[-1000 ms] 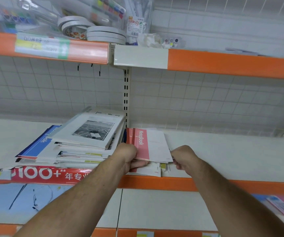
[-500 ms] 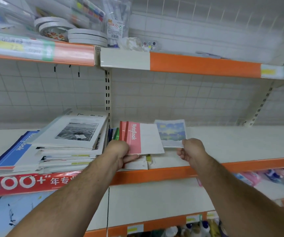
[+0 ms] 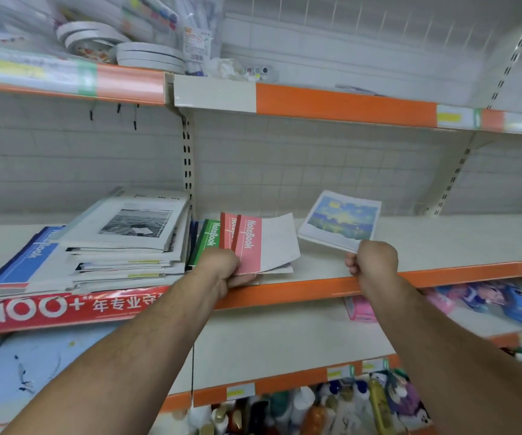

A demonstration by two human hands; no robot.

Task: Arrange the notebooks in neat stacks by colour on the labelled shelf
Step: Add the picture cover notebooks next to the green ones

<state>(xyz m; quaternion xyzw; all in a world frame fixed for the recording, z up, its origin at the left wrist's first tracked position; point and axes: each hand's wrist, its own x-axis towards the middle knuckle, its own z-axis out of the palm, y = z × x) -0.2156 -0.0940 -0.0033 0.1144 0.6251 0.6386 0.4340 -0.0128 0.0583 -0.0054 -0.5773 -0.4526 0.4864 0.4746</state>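
Left hand (image 3: pixel 219 266) pinches red notebooks (image 3: pixel 255 243) at the shelf (image 3: pixel 441 243) edge. Right hand (image 3: pixel 374 259) grips a painted-cover notebook (image 3: pixel 341 219), lifted clear.

Two arms as seen from a head-worn camera: the left forearm (image 3: pixel 134 356) and right forearm (image 3: pixel 441 346) are bare for their whole visible length, with sparse hair along the upper side of each. The left hand (image 3: pixel 219 268) and right hand (image 3: pixel 374 260) are bare too, knuckles and wrist bones showing as rounded ridges. Most of the fingers are out of sight.
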